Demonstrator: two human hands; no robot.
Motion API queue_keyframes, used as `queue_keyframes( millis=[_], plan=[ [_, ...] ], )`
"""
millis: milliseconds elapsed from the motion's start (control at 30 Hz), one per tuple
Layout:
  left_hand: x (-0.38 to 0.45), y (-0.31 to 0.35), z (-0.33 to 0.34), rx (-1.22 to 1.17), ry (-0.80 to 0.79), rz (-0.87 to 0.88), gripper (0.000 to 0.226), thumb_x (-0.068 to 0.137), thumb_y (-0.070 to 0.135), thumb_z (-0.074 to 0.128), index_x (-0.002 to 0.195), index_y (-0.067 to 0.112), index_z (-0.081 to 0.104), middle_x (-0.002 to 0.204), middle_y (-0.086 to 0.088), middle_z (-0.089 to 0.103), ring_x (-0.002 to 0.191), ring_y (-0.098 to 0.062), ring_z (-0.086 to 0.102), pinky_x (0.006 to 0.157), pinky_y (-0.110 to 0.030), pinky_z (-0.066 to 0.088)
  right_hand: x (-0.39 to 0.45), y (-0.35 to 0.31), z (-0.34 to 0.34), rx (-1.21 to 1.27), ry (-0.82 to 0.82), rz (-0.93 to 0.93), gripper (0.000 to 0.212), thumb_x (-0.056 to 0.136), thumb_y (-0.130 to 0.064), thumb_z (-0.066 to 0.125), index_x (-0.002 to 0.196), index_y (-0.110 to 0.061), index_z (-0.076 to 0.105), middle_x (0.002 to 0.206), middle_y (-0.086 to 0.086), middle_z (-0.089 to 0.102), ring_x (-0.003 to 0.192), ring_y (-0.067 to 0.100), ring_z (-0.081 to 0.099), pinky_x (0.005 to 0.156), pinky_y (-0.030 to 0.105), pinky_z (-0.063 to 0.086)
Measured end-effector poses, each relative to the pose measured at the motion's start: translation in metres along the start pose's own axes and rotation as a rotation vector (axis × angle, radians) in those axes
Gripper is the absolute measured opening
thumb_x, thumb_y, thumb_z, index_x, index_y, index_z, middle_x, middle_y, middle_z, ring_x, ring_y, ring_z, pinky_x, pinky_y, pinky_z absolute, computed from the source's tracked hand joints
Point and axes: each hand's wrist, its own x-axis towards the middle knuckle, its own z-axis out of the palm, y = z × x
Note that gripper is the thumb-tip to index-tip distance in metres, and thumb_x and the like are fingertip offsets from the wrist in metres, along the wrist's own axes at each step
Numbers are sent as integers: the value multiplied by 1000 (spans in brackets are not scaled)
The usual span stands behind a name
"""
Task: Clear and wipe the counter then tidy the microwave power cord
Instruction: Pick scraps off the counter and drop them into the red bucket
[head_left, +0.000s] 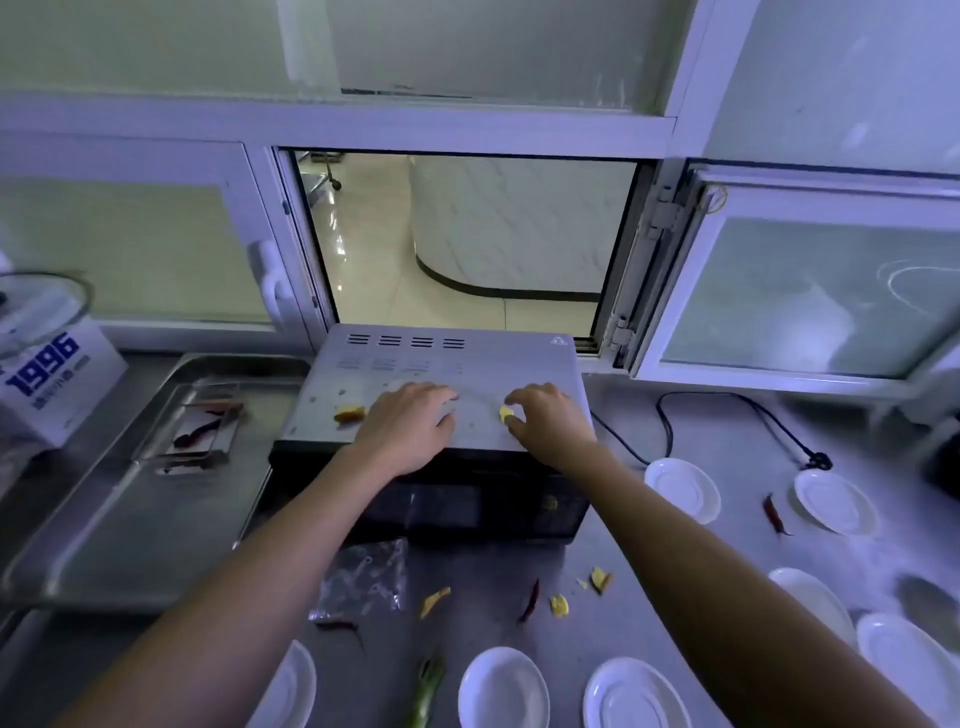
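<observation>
Both bare forearms reach forward and up from the bottom corners, converging on the flat grey metal top of the black-fronted microwave (447, 405), which stands on the stainless steel counter (467, 582) in front of an open serving hatch (467, 234).

The left hand (410, 421) lies palm down on the microwave top, fingers relaxed and slightly spread, grasping nothing. Just to its left sits a yellow-brown scrap of food (349, 413), apart from the fingers.

The right hand (545, 418) is arched over the top's right side, wrist raised, thumb and fingertips curled in to pinch a small yellow food piece (506, 414).

The black microwave power cord (727, 410) trails loosely over the counter to the right of the microwave, looping back toward the wall and ending in a plug (818, 460) that lies between 2 small white saucers (681, 488).

On the counter in front of the microwave lie more yellow scraps (559, 605), dried red chillies (530, 603), a clear crumpled plastic bag (363, 577) and a green vegetable stalk (426, 691). A large steel tray (130, 519) sits to the left.
</observation>
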Motion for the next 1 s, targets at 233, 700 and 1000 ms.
queue_keyframes(
  millis=[233,700,1000],
  plan=[
    [18,-26,9,30,-36,-19,36,101,30,50,136,24,56,137,3,59,123,-21,54,98,-43,47,13,-4,13,-112,3,58,28,96,-29,55,117,-14,67,117,8,61,113,30,52,85,37,42],
    [38,-67,20,31,10,-70,31,97,23,57,126,21,65,132,3,63,121,-24,54,98,-44,46,26,-9,22,98,38,130,8,91,-20,60,97,-17,64,99,3,65,96,27,58,72,33,41],
    [49,-87,30,68,-11,-13,25,95,28,61,118,23,71,118,2,64,119,-24,50,92,-43,46,35,-27,34,240,121,118,9,90,-25,63,95,-20,68,93,-3,71,82,23,62,73,38,54]
  ],
)
